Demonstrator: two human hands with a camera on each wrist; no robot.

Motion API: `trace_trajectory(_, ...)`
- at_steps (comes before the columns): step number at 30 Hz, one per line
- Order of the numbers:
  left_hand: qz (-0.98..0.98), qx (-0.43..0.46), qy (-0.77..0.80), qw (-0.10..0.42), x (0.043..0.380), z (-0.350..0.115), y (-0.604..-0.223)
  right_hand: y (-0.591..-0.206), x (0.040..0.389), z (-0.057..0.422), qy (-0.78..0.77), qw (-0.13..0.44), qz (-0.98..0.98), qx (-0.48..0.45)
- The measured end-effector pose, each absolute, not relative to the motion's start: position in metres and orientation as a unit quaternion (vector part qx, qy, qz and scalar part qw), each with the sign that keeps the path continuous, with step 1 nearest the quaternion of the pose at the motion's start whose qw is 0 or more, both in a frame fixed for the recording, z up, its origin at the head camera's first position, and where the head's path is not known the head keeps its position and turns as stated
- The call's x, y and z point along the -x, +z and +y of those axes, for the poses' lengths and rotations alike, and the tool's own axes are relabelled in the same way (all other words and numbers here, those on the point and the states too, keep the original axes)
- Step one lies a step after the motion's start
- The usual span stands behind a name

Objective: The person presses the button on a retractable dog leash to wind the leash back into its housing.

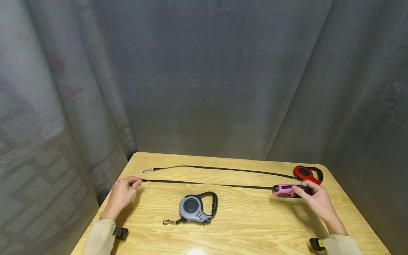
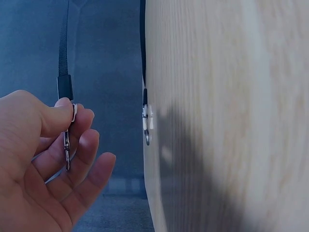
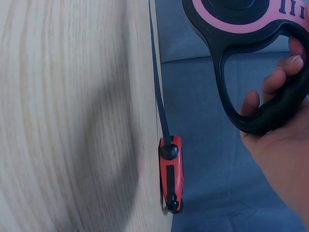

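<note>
My right hand (image 1: 313, 198) grips the black handle (image 3: 285, 104) of a pink and black retractable dog leash (image 1: 283, 191), with fingers curled through the loop. From its case a black strap (image 1: 204, 183) runs out nearly straight to the left above the table. At the far end my left hand (image 1: 123, 193) pinches the metal snap hook (image 2: 67, 150) between thumb and forefinger, just below the black sleeve on the strap. The left hand's other fingers are spread loosely behind the hook.
Farther back lies a red retractable leash (image 1: 304, 173), its black strap (image 1: 229, 170) drawn out leftward to a metal clip (image 1: 148, 170). Nearer the front a grey retractable leash (image 1: 191, 209) lies with its strap wound in. Grey curtains (image 1: 204, 78) hang behind the wooden table (image 1: 248, 230).
</note>
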State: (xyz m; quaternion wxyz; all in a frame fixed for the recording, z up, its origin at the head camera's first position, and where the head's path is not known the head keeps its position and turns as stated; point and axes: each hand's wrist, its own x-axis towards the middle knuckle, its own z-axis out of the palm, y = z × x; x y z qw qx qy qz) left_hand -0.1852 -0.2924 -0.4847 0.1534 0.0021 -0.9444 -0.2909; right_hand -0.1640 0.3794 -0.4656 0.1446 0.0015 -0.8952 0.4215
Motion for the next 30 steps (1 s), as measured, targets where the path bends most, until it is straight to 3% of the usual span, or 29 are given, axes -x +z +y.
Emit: trace_trajectory(30,-0.943,0.014,-0.294,0.159,0.1866,-0.2917,-0.4848,-0.4647,0.167,0.3746,0.413,0.145,-0.899,0.005)
